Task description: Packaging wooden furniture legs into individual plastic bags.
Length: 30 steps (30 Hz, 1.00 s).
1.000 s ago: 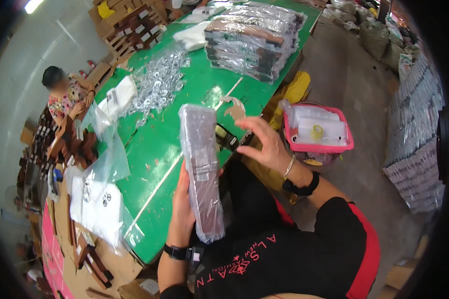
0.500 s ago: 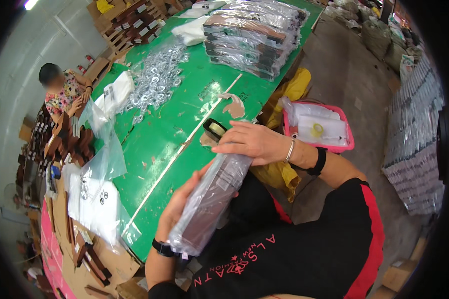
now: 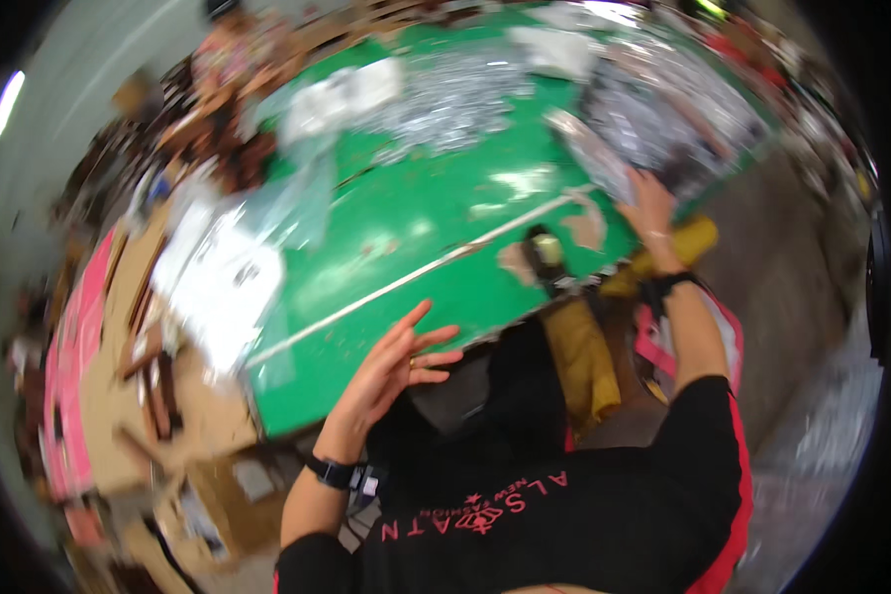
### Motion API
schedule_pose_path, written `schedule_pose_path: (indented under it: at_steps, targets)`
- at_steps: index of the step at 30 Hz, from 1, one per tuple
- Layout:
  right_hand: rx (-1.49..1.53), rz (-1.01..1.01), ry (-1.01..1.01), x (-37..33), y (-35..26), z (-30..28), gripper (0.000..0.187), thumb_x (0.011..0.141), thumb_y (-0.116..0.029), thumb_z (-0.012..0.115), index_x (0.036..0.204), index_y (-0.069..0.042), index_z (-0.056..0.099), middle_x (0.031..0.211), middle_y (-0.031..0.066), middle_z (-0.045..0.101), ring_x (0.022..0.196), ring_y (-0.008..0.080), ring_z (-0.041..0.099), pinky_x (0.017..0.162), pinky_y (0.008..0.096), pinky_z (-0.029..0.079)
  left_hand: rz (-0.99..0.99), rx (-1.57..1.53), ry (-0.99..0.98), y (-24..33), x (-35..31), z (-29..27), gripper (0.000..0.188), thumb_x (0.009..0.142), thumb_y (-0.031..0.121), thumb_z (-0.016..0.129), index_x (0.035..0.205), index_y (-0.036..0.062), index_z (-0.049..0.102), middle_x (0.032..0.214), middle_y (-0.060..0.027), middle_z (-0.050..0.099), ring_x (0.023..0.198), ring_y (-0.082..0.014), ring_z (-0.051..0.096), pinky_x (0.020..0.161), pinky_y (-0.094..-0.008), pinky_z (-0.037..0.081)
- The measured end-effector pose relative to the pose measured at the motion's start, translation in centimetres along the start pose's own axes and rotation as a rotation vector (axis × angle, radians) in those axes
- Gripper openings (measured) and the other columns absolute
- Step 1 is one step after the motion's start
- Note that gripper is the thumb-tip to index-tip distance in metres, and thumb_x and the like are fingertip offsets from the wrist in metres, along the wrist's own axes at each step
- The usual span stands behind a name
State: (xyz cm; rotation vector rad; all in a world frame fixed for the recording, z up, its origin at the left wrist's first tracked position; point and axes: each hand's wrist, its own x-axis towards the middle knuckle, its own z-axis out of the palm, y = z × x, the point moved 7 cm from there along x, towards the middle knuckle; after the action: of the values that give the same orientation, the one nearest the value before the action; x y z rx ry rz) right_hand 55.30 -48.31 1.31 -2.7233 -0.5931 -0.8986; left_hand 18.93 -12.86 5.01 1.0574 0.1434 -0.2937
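My left hand (image 3: 391, 371) hovers over the front edge of the green table, fingers spread and holding nothing. Far to the right, my stretched-out right hand (image 3: 651, 210) grips the near end of a long plastic-wrapped package (image 3: 592, 150). That package lies tilted against the left side of a stack of similar wrapped packages (image 3: 653, 119). Motion blurs the right fingers, and part of their grip is hidden. Between my hands, near the table edge, sits a black tape dispenser (image 3: 544, 252) with a pale roll.
The green table (image 3: 436, 213) carries a heap of small clear-wrapped pieces (image 3: 455, 104) and white plastic bags (image 3: 223, 272). Brown wooden strips (image 3: 156, 386) lie on cardboard at left. Yellow cloth (image 3: 579, 361) hangs by the edge, near a pink basket (image 3: 653, 346). Another person (image 3: 243, 59) works across the table.
The wrapped package has gone from between both hands in front of me to the stack at far right, carried by my right hand. My left hand has let go and opened. The view has turned.
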Motion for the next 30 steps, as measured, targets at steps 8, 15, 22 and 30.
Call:
schedule_pose_path:
  at_steps: [8, 15, 22, 30]
  targets:
    - [-0.046, -0.023, -0.086, 1.0, 8.5, 5.2, 0.063, 0.085, -0.023, 0.074, 0.141, -0.005, 0.051, 0.142, 0.0177, 0.053, 0.13, 0.0347, 0.051, 0.106, 0.0419, 0.042, 0.166, 0.591, 0.848, 4.9, -21.0, -11.6, 0.046, 0.101, 0.024, 0.056, 0.144, 0.0091, 0.05, 0.124, -0.0086, 0.064, 0.104, -0.0152, 0.062, 0.084, -0.0299, 0.053]
    - [0.838, 0.056, -0.005, 3.1, -9.1, -7.0, 0.037, 0.1, -0.013, 0.058, 0.134, 0.001, 0.056, 0.133, 0.0124, 0.06, 0.116, 0.0193, 0.058, 0.101, 0.0313, 0.045, -0.583, 1.126, 1.602, 8.9, -50.4, -20.8, 0.038, 0.09, 0.034, 0.07, 0.099, -0.0031, 0.07, 0.087, -0.0118, 0.071, 0.069, -0.0195, 0.068, 0.059, -0.0314, 0.055]
    - [1.069, -0.085, -0.29, 1.0, -29.7, -10.6, 0.024, 0.099, -0.007, 0.056, 0.12, 0.003, 0.063, 0.114, 0.0078, 0.066, 0.102, 0.0152, 0.061, 0.092, 0.0279, 0.047, -0.968, 1.169, 1.545, 0.8, -53.9, -29.2, 0.069, 0.073, 0.055, 0.079, 0.113, 0.0001, 0.07, 0.107, -0.0218, 0.071, 0.101, -0.03, 0.068, 0.078, -0.0418, 0.057]
    - [1.147, -0.292, -0.53, -2.7, -40.2, -10.3, 0.019, 0.096, -0.006, 0.059, 0.11, 0.002, 0.067, 0.102, 0.006, 0.067, 0.09, 0.0137, 0.063, 0.08, 0.027, 0.049, -0.533, 1.236, 1.711, 5.4, -58.3, -25.3, 0.017, 0.079, 0.017, 0.073, 0.078, 0.001, 0.068, 0.064, -0.0087, 0.067, 0.06, -0.0181, 0.067, 0.059, -0.0309, 0.054]
